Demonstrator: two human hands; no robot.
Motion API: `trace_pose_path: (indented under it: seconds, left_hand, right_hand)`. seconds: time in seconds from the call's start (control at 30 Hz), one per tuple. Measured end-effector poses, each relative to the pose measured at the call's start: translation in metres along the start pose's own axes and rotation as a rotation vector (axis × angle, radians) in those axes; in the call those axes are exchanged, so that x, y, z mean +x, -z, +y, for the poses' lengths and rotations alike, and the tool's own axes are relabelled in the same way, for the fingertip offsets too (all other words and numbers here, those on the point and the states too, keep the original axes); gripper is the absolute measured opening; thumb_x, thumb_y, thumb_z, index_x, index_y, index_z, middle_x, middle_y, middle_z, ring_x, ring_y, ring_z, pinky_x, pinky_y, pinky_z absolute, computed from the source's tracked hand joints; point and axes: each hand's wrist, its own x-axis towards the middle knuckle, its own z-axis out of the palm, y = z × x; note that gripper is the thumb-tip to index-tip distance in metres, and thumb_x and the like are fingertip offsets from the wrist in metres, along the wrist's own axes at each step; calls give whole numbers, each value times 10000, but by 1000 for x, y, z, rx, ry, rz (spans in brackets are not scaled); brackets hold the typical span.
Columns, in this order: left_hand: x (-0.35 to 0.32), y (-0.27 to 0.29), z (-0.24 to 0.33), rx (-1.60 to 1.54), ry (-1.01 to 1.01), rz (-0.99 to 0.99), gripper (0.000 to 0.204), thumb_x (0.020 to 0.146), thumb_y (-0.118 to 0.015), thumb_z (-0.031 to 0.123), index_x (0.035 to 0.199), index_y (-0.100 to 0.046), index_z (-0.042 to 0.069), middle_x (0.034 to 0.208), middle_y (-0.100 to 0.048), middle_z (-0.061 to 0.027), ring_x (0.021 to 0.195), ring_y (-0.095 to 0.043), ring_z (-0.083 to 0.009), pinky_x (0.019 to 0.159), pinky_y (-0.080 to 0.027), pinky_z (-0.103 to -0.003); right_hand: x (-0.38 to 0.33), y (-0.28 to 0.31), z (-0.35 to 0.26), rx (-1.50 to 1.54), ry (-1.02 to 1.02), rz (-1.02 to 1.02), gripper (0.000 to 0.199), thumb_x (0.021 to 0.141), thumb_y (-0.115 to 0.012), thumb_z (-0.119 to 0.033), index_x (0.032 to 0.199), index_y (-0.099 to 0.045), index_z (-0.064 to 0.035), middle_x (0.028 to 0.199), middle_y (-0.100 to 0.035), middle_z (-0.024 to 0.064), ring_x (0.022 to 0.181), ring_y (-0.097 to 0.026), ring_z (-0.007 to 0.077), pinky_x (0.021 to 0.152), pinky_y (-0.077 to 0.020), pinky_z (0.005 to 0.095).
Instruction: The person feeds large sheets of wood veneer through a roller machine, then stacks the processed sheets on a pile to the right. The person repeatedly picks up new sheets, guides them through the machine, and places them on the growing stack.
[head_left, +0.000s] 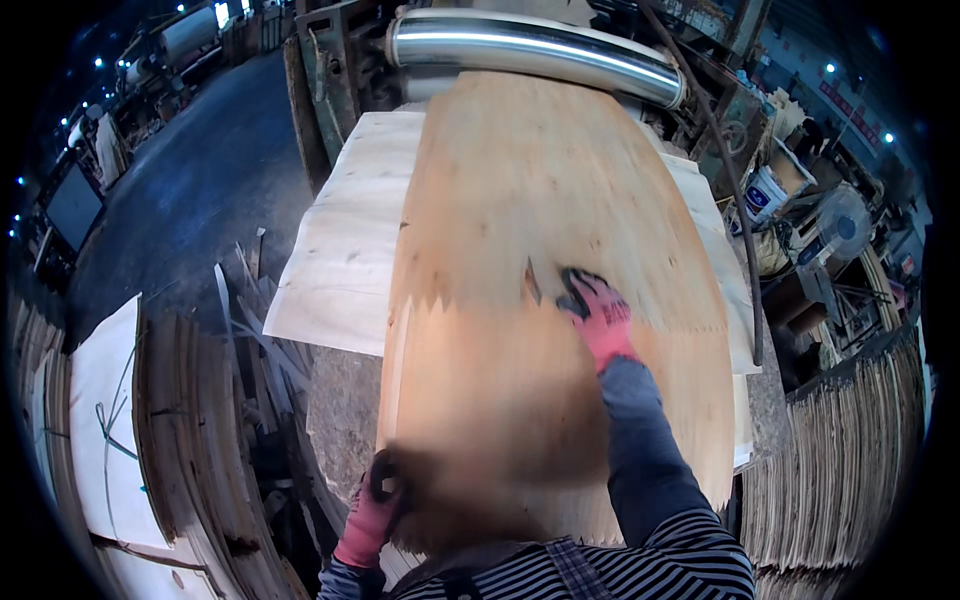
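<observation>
A long tan wood veneer sheet (540, 190) stretches away from me, its near part (500, 380) meeting the farther part along a jagged line. My right hand (600, 315), in a pink glove with black fingers, rests on the sheet with fingers apart, just right of a dark pointed split (532, 282). At the sheet's near left corner, my left hand (372, 510), in a matching glove, curls its fingers at the edge, closed on the sheet. The near corner is blurred. Paler veneer (340, 230) lies beneath and sticks out on the left.
A shiny metal roller (530, 55) spans the far end. Stacked veneer stands at left (190, 420) and right (850, 470), with loose strips (265, 340) by the table's left side. A dark bar (735, 190) runs along the right, near a white bucket (768, 192).
</observation>
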Motion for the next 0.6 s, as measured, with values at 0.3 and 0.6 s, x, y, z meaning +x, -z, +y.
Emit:
trace_pose_path:
  seconds: [0.3, 0.6]
  left_hand:
    - [-6, 8, 67, -224, 323, -150, 483, 822, -562, 219, 1244, -375, 78, 717, -556, -14, 519, -487, -72, 463, -388, -185]
    - [26, 39, 31, -687, 412, -464, 288, 813, -557, 231, 1042, -500, 66, 613, -446, 27, 426, -379, -26, 353, -281, -160]
  right_hand:
    - [-47, 37, -73, 59, 66, -53, 556, 755, -571, -271, 1237, -386, -66, 1247, -403, 140, 1182, -340, 291, 1014, -212, 431]
    - [-253, 90, -105, 94, -28, -462, 775, 605, -695, -335, 1234, -363, -27, 1284, -304, 221, 1185, -282, 405, 999, -214, 486]
